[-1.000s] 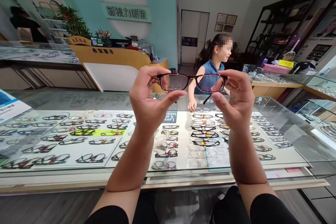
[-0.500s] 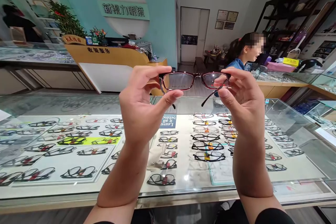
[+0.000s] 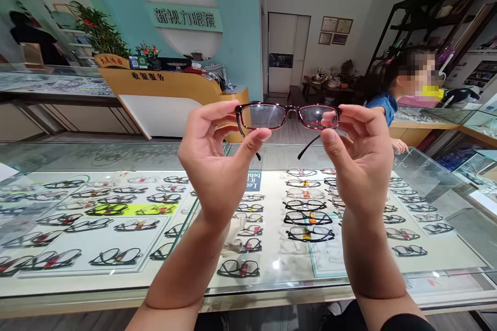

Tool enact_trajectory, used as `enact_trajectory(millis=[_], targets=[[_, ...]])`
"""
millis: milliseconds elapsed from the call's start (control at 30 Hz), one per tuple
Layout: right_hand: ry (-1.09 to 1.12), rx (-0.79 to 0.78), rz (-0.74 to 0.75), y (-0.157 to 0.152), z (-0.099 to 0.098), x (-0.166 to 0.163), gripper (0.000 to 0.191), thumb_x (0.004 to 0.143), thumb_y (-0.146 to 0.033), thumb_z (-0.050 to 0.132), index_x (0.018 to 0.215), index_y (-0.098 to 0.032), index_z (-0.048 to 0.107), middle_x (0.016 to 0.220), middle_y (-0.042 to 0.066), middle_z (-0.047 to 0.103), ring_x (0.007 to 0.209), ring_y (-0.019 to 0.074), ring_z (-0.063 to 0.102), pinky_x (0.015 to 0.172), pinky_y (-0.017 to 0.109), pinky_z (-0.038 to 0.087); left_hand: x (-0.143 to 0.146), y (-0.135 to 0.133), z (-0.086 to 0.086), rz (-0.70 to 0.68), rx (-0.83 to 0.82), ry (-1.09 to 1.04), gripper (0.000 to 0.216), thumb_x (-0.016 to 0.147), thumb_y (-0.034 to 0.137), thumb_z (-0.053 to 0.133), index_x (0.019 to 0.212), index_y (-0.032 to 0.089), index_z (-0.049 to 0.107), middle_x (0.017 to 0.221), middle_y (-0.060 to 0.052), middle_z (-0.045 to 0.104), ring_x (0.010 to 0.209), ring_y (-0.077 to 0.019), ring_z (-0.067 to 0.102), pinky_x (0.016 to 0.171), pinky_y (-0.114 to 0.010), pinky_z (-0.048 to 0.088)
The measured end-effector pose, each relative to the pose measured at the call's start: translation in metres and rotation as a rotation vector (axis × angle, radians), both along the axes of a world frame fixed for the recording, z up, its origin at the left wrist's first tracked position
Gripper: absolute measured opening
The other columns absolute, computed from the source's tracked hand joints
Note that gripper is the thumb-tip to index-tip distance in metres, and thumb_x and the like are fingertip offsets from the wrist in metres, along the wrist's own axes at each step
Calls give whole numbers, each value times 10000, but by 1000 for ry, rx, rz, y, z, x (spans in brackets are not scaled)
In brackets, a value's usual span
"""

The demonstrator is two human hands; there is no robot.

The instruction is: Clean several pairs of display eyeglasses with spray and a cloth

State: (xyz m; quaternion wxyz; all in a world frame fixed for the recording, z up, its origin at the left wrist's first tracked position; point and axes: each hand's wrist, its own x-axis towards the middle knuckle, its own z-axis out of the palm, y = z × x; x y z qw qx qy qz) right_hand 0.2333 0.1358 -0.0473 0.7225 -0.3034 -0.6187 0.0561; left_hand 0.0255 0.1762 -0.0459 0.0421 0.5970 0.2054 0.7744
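The left hand (image 3: 212, 160) hides part of the blue card (image 3: 254, 181) — its wording is cut short. Red lettering (image 3: 323, 123) on the held glasses (image 3: 292, 108) is too small to read; the right sleeve (image 3: 404, 318) runs off the bottom edge.

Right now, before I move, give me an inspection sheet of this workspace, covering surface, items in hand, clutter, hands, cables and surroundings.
Surface: glass display case, spanning the view below the hands.
Items in hand: dark-framed eyeglasses, raised above the case, temples unfolded, red print on one lens.
Clutter: rows of spectacles in the case, many with coloured tags; a blue printed card, partly hidden.
Hands: left hand and right hand each grip one end of the frame between thumb and fingers.
Cables: nothing seen.
Surroundings: wooden counter with a leafy plant behind its left end; person in blue at right, person in black at far left.
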Motion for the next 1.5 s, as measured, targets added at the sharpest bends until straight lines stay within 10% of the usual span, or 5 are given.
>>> enact_trajectory(millis=[1500], targets=[[-82,-53,-112,2,-3,-4,394,1048,-458,773,1400,-303,686,1426,93,770,1304,273,756,1071,491,671,7,-4,1,236,-6,-8,583,838,762,894,1229,359,735,1224,-75,730,1110,-309,739,899,-502,644]])
